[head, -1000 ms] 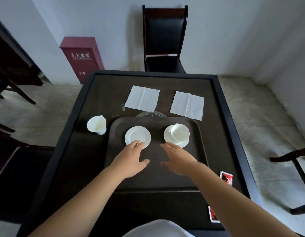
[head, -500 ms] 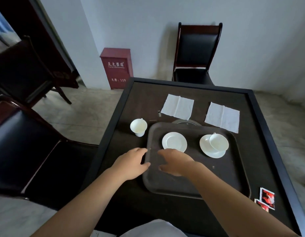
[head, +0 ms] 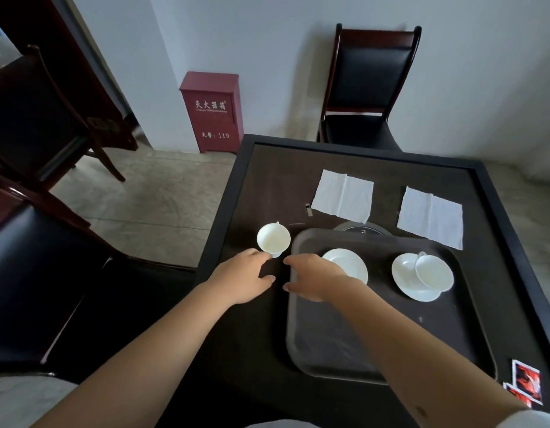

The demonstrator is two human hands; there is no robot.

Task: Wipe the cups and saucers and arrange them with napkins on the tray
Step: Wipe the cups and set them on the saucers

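A dark tray (head: 391, 341) lies on the dark table (head: 267, 186). On it sit an empty white saucer (head: 349, 265) and a second saucer (head: 406, 278) with a white cup (head: 434, 271) tilted on it. Another white cup (head: 273, 238) stands on the table left of the tray. My left hand (head: 241, 281) is just below that cup, fingers apart, fingertips almost at its base. My right hand (head: 313, 281) hovers over the tray's left edge, fingers spread, covering part of the empty saucer. Two white napkins (head: 343, 196) (head: 429, 216) lie flat behind the tray.
A round dark disc (head: 361, 228) pokes out behind the tray. Small red-and-white packets (head: 525, 386) lie at the table's near right corner. Dark chairs stand at the far side (head: 369, 88) and to the left (head: 36, 273). A red cabinet (head: 212, 111) stands by the wall.
The view has swung to the left. Both hands have moved left from the tray's middle toward the cup on the table; the left hand is now off the tray, near that cup.
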